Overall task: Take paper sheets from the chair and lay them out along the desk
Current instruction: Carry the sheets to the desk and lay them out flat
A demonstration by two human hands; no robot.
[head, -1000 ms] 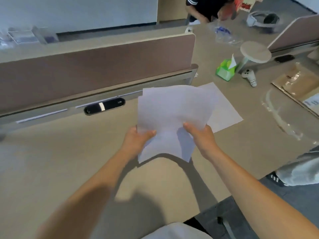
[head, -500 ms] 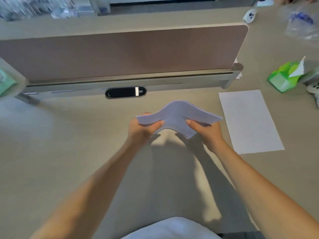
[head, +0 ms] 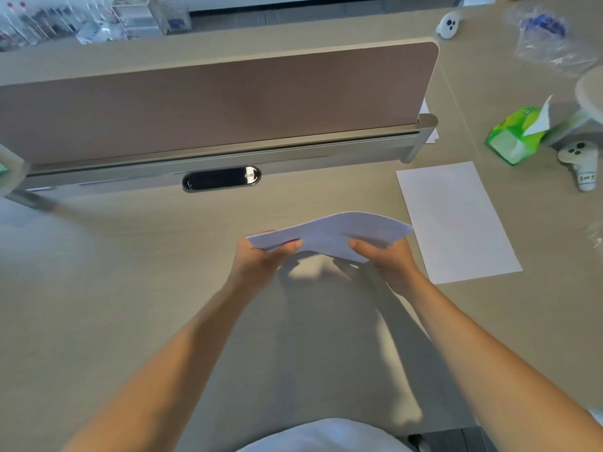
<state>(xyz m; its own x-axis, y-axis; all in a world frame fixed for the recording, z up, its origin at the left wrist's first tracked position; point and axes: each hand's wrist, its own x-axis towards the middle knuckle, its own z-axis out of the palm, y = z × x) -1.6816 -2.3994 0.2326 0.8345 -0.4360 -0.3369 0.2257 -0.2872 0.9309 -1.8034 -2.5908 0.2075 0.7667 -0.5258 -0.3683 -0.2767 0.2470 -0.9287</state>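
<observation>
Both hands pinch a bowed paper stack (head: 336, 231) held above the middle of the surface (head: 130, 282): left hand (head: 257, 261) at its left end, right hand (head: 390, 264) further right. A single sheet (head: 456, 223) lies flat toward the right edge.

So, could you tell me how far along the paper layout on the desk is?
Done: one white paper sheet lies flat on the beige desk. In hand: the left hand and right hand grip a bowed stack of white sheets above the desk. Left: that stack is not yet laid out.
</observation>
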